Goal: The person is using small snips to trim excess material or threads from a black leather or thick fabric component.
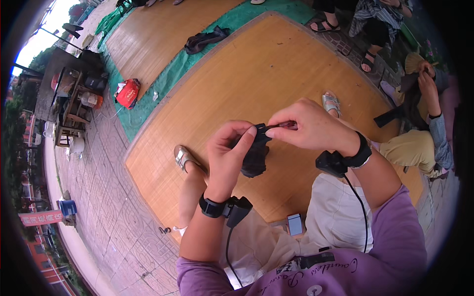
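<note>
A small piece of dark cloth (255, 160) hangs above the mat, its upper edge pinched between the thumb and fingers of my left hand (229, 148). My right hand (311, 123) is closed around a thin dark tool with a reddish-brown handle (289, 125); its exact kind is too small to make out. The narrow end of this tool meets the cloth's top edge, close to my left thumb tip. Folds of the cloth hide the fingers behind it. Each wrist wears a black strap with a small device and a cable.
Beneath me lies a large tan woven mat (276, 64) over green sheeting. A phone (295, 224) rests near my lap. A person (424, 138) sits at right with dark cloth; another sits beyond. On the left are a red bag (127, 93) and a wooden stand (69, 108) with containers.
</note>
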A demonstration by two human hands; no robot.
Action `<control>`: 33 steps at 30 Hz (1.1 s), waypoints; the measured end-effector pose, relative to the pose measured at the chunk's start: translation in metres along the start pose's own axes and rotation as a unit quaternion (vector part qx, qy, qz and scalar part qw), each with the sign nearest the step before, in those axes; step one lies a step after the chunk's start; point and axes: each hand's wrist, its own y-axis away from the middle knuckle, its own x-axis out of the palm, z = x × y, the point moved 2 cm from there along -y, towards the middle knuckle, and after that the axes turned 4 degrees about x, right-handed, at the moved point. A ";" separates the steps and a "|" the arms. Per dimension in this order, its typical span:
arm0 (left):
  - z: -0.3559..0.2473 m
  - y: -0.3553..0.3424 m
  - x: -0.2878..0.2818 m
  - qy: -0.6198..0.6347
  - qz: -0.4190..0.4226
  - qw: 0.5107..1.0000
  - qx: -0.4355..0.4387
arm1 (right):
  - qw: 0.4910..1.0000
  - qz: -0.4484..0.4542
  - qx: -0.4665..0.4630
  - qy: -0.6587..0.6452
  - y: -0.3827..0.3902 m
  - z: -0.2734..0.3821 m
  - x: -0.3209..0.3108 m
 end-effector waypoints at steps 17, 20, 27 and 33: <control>0.002 -0.002 0.002 0.000 0.001 1.000 0.007 | 1.000 0.010 -0.018 0.017 0.001 0.002 -0.004; 0.000 -0.002 0.001 -0.001 0.001 1.000 0.007 | 1.000 0.007 -0.022 0.008 0.001 0.003 -0.004; 0.000 -0.001 0.001 -0.003 0.003 1.000 -0.001 | 0.999 0.013 -0.003 0.030 0.001 0.001 -0.005; -0.001 -0.002 -0.001 -0.008 -0.009 1.000 0.008 | 1.000 0.003 0.004 0.026 0.002 0.002 -0.007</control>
